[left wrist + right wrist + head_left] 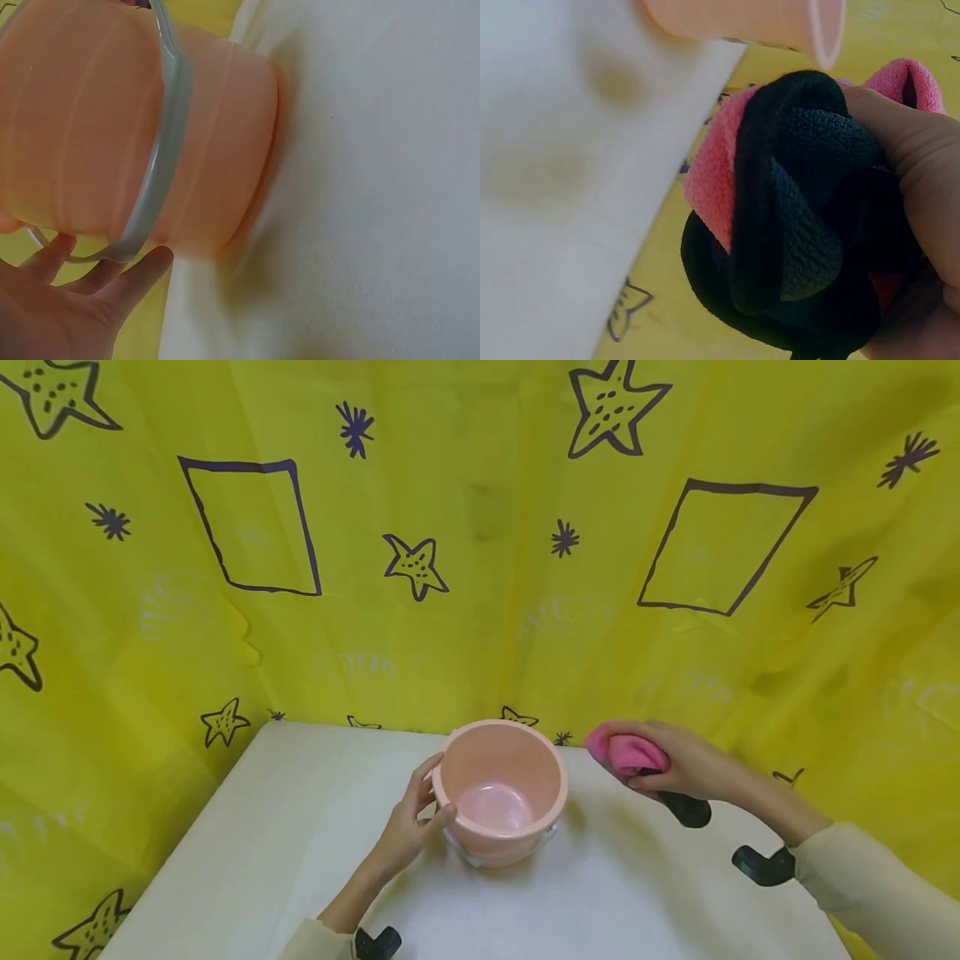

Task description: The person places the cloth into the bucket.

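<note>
A light pink plastic bucket [500, 806] stands upright on the white table, its open top facing up and its inside bare. Its pale grey handle [161, 157] hangs down against the outer wall. My left hand [416, 818] grips the bucket's left side, thumb at the rim and fingers on the outer wall. To the right of the bucket, above the table, my right hand [678, 760] holds a bunched fleecy cloth [802, 202]. The cloth is bright pink on one side and dark on the other, with a black edging; its dark end hangs below the hand.
The white table [300, 827] runs back to a yellow curtain [480, 643] printed with dark stars and frames, which encloses the back and sides. A dark wrist device [763, 866] sits at the right sleeve, another [377, 943] at the left.
</note>
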Available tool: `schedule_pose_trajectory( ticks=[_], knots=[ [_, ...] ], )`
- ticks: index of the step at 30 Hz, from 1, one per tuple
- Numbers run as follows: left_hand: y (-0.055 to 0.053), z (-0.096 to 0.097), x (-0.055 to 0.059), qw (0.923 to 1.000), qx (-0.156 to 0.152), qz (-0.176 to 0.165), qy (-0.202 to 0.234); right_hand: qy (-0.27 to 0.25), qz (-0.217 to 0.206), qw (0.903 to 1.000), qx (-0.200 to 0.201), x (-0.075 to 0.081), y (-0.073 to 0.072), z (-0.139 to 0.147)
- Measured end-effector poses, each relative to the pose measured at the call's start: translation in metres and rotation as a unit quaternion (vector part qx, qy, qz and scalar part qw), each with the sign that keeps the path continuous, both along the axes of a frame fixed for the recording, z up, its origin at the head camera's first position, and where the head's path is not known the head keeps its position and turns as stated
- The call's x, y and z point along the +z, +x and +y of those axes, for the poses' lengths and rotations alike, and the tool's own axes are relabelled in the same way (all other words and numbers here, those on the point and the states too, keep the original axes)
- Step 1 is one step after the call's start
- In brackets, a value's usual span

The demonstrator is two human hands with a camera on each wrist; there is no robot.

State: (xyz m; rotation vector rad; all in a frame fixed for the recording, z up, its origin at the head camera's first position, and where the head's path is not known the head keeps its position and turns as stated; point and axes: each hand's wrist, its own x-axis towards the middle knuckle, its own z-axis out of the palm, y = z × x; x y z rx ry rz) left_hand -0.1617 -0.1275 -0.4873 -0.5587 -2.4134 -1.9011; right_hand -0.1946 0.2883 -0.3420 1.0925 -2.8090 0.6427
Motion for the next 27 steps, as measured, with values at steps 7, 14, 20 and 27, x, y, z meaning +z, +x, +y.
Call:
schedule_pose_trajectory(
  ticks=[7,14,20,27],
  knots=[
    [0.000,0.002,-0.005,1.0000,0.006,0.004,0.003,0.001,0.036,0.9991,0.023,0.025,-0.004,-0.007],
    [0.000,0.000,-0.007,0.9998,0.010,0.017,0.007,0.037,0.039,0.9985,0.012,0.047,-0.009,-0.022],
    [0.000,-0.001,-0.007,0.9997,0.018,0.013,-0.003,0.049,0.035,0.9976,0.034,0.062,-0.016,-0.042],
    [-0.002,0.000,-0.007,0.9995,0.020,0.021,-0.010,0.040,-0.009,0.9960,0.079,0.073,-0.028,-0.075]
  ],
)
